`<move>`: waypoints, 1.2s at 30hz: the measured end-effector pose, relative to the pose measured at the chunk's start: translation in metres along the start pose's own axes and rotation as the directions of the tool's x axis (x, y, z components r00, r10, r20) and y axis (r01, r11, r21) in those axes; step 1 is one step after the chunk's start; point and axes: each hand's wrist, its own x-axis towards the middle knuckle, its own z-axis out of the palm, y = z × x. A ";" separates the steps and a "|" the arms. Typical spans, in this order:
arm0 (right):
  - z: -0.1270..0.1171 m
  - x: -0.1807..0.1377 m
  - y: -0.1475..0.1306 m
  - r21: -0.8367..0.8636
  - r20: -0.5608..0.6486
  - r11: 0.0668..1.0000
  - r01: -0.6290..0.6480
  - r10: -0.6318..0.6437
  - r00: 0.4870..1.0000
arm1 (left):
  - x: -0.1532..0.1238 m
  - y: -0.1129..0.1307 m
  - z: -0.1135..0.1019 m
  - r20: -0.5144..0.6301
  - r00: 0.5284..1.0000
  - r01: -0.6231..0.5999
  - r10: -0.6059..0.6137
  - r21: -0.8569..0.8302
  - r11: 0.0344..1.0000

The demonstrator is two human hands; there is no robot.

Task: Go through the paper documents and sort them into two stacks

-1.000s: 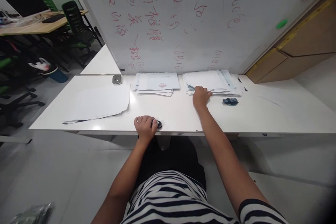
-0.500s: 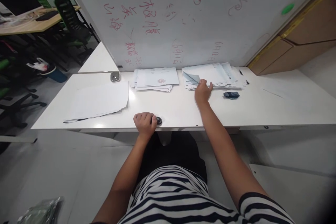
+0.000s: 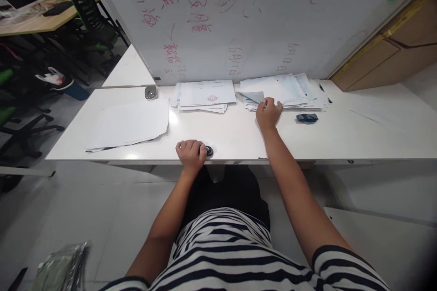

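Near the front edge of the white table, my left hand (image 3: pixel 191 155) is closed in a fist around a small black object with a round end (image 3: pixel 209 150). Most of that object is hidden by the fingers, and its kind is unclear. My right hand (image 3: pixel 269 112) pinches the lower left corner of a top sheet on the right paper stack (image 3: pixel 273 86). The sheet's bluish underside (image 3: pixel 254 97) shows where the corner is turned up. Left of it lies a second paper stack (image 3: pixel 208 93), its top sheet bearing a round red stamp mark.
Large white sheets (image 3: pixel 131 122) lie on the left of the table (image 3: pixel 232 136), below a small grey box-like item (image 3: pixel 150 92). A dark blue crumpled item (image 3: pixel 307 118) sits right of my right hand. Behind stands a whiteboard (image 3: pixel 211 45); cardboard boxes (image 3: pixel 372 61) stand at right.
The camera view has shifted slightly, so everything on the table appears a little higher. My right hand still pinches the turned-up corner, and my left hand stays around the black object.
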 end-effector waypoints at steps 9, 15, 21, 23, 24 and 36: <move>0.002 -0.002 -0.003 -0.084 0.113 0.984 0.155 -0.145 0.983 | 0.000 -0.001 0.001 0.006 1.000 -0.007 0.007 0.018 1.000; 0.002 -0.001 -0.008 -0.163 0.162 0.969 0.185 -0.159 0.974 | 0.000 -0.002 0.000 0.029 1.000 -0.007 0.007 0.002 1.000; 0.001 -0.001 -0.003 -0.138 0.151 0.961 0.241 -0.220 0.964 | 0.000 -0.002 0.001 0.041 0.999 0.020 -0.018 -0.044 0.999; 0.001 -0.001 0.000 -0.117 0.149 0.953 0.279 -0.261 0.954 | 0.000 -0.002 0.001 0.038 0.999 0.016 -0.015 -0.040 0.999; 0.001 -0.002 0.001 -0.110 0.152 0.950 0.294 -0.276 0.949 | 0.000 -0.002 0.001 0.035 0.999 0.014 -0.012 -0.033 0.999; 0.011 0.005 0.010 0.015 0.257 0.924 0.381 -0.372 0.892 | 0.001 -0.001 0.001 0.023 1.000 -0.007 0.007 0.001 1.000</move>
